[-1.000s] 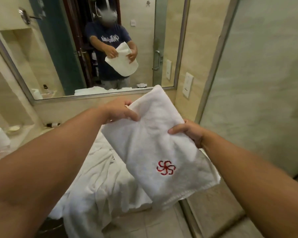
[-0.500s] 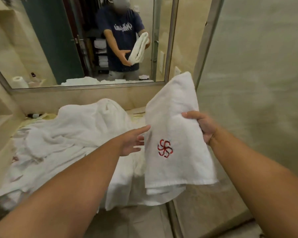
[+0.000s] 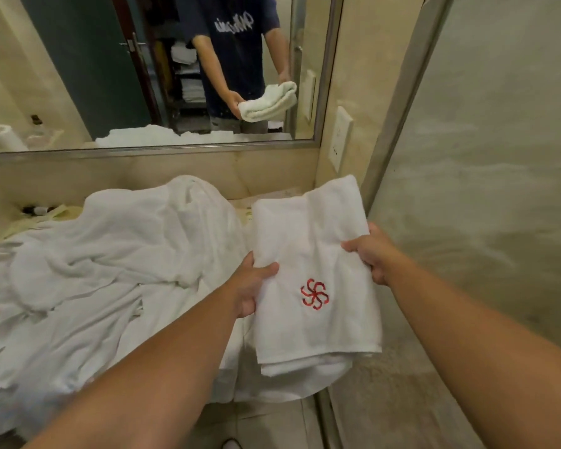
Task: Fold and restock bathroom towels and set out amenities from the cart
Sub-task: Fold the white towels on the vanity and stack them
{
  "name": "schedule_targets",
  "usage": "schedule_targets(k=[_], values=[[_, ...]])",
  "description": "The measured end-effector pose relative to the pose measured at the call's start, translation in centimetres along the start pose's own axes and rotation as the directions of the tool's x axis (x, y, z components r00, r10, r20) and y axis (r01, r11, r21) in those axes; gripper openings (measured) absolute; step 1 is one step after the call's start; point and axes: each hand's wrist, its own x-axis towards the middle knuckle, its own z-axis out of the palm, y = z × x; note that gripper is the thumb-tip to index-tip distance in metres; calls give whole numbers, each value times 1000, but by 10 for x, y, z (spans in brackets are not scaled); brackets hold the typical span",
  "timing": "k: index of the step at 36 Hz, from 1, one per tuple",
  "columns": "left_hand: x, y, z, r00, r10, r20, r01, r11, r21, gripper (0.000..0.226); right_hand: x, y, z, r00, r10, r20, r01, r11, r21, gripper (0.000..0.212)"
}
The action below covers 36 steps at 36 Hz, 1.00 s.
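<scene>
A folded white towel with a red pinwheel emblem is held flat above the right end of the vanity counter. My left hand grips its left edge, thumb on top. My right hand grips its right edge, fingers curled over it. A heap of loose white towels covers most of the counter to the left.
A wide mirror runs along the back wall and reflects me with the towel. A frosted glass partition stands close on the right. A wall socket plate sits beside the mirror. Small bottles lie at the counter's far left.
The towel went from hanging upright in my right hand to lying flat and lower. My left hand, open half a second ago, now grips the towel's left edge.
</scene>
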Motion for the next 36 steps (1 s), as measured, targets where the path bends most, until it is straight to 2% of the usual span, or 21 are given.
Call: schedule_targets(k=[4,7,10,12,14,15,17,19,21,22,27,34,36], values=[[38,-12,-9,999,-19,-44,22,998,51,66,28,35,25,984,-71,-166,41,983,-181,51],[67,-25,-22,996,33,-84,-16,981,194,69,49,58,34,964,-124,-236,13,906,-422,50],[88,-38,-38,989,78,-127,-18,907,420,73,66,81,37,934,-235,-271,3,761,-649,50],[93,-40,-41,977,157,-148,-40,807,590,79,69,92,42,905,-368,-213,26,547,-837,53],[94,-37,-32,937,322,-135,-118,656,746,82,68,100,50,908,-414,-64,98,359,-928,58],[93,-35,-26,902,420,-105,-145,521,841,84,67,105,53,922,-386,10,141,313,-939,58],[94,-29,-16,837,544,58,-172,160,972,81,69,122,55,954,-275,123,196,257,-946,62],[103,-32,-15,849,469,241,-210,-119,970,76,73,142,52,964,-204,169,215,227,-950,67],[114,-43,-19,886,344,312,-229,-260,938,71,78,154,48,967,-185,175,216,230,-949,68],[119,-50,-22,897,318,307,-220,-282,934,71,81,157,46,968,-183,173,213,227,-950,68],[129,-62,-24,913,337,231,-141,-271,952,76,94,164,42,971,-188,148,194,255,-947,73],[112,-56,-24,969,208,132,-83,-230,970,84,83,155,46,998,-18,62,64,173,-983,79],[96,-54,-27,978,185,101,-68,-180,981,85,71,154,49,999,17,46,43,163,-986,77]])
